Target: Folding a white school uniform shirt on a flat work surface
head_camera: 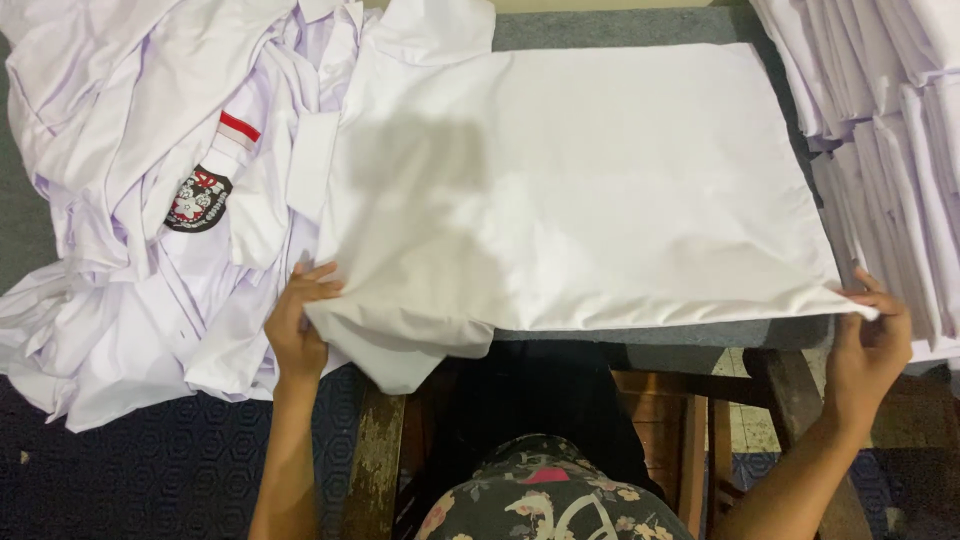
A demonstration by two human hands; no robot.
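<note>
- Head view: the left hand (296, 325) pinches the near left corner of a flat white shirt (590, 190), thumb on top of the cloth and fingers curled beneath the hem.
- The right hand (868, 345) grips the near right corner of the same shirt, fingers closed on the pointed tip of fabric where it overhangs the table edge.
- The shirt lies spread between the two hands on the grey table (660, 335), its long axis running left to right; it extends away from both hands toward the far side, with its collar end at the far left.
- Both hands sit level along the near hem, well apart, one at each corner, so neither is nearer the cloth than the other.
- A lower layer of the shirt droops off the near table edge just beside the left hand.
- To the left, a loose heap of white shirts (110, 200) lies crumpled, one showing a dark round badge (198, 200) and a red strip.
- To the far right, a stack of folded white shirts (890, 120) stands near the right hand, apart from the spread shirt.
- Below the table edge, wooden table framing (690, 440) and the person's floral-print clothing (545, 500) show.
</note>
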